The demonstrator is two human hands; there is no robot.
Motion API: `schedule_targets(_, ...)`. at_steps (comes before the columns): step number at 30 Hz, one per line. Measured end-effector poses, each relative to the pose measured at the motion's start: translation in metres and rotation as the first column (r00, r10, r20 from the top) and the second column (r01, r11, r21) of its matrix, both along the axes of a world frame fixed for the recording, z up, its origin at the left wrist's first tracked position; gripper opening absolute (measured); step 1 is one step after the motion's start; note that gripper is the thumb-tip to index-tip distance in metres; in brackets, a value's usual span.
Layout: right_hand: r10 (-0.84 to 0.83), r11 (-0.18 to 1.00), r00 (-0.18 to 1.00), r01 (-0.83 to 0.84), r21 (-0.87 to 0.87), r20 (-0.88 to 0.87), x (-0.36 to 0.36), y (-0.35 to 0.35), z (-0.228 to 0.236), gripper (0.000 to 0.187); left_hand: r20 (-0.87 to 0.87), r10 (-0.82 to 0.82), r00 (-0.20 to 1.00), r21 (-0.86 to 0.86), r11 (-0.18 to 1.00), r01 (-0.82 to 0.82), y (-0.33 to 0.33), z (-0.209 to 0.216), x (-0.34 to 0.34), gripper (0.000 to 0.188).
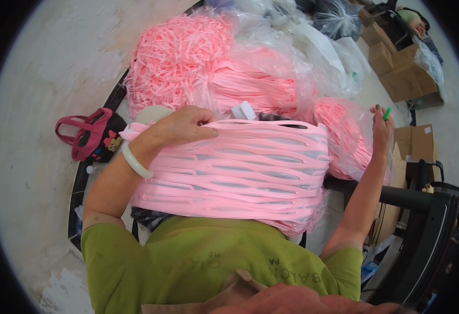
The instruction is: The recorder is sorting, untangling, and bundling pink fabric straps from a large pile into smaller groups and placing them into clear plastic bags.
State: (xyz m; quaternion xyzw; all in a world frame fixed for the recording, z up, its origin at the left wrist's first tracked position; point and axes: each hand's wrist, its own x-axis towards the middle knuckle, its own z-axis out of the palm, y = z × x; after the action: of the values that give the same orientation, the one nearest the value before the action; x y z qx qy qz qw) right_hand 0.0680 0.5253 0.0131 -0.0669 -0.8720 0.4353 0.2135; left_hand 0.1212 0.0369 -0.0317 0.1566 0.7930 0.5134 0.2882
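Observation:
Across my lap lies a wide row of long pink zippers, side by side with wavy gaps that show a pale grey layer beneath. My left hand, with a pale bangle at the wrist, is closed on the edge of the far zipper near its left end. Raised off to the right, away from the row, my right hand is closed around a small green stick-like thing. Most of that thing is hidden in my fingers. A small white piece stands just beyond the row.
Beyond my lap are a tangled heap of pink strips, a bundle of pink strips and a bagged bundle. A pink-and-black bag sits at left. Cardboard boxes and a black frame stand right.

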Motion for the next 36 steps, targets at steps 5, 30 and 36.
schedule_targets(5,0.272,0.96,0.96,-0.275,-0.052,-0.064,0.003,-0.117,0.028,0.029,0.151,-0.006,0.988,0.15,0.989,-0.017,-0.003,-0.002,0.002,0.023)
schedule_targets(30,0.808,0.49,0.589,-0.677,-0.55,-0.005,0.089,-0.275,-0.032,0.017,0.267,-0.094,0.959,0.442,0.896,-0.035,-0.004,0.01,0.014,0.034)
schedule_targets(36,0.804,0.506,0.595,-0.695,-0.512,-0.014,0.091,-0.276,-0.034,0.018,0.249,-0.107,0.962,0.45,0.893,-0.017,-0.003,0.005,0.015,0.033)
